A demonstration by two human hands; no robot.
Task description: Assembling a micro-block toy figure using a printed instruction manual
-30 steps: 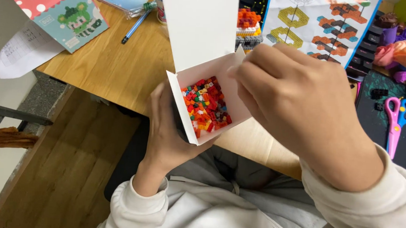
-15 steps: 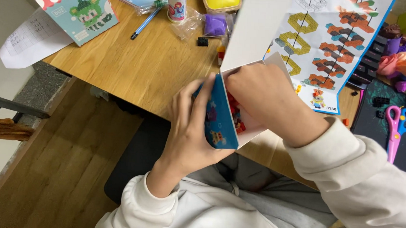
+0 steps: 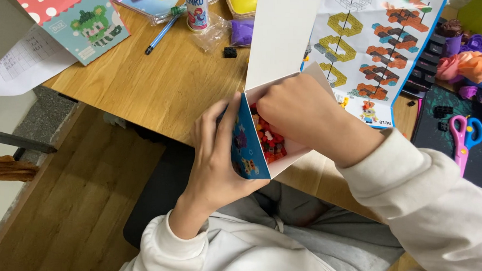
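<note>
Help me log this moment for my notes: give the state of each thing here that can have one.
small box: open, lid flap up, tilted
tiny bricks: loose inside the box
left hand: gripping the box
right hand: fingers reaching into the box
instruction sheet: unfolded, flat
scissors: closed
glue bottle: upright

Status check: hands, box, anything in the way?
Left hand grips the open box from outside. Right hand reaches into the small bricks. Raised lid stands behind, not blocking.

Bright, even indoor light from above. Soft shadow under tabletop (image 3: 162, 88) edge, lower left of frame. Sharp focus overall; slight wide-angle stretch at corners. No strong glare.
</note>
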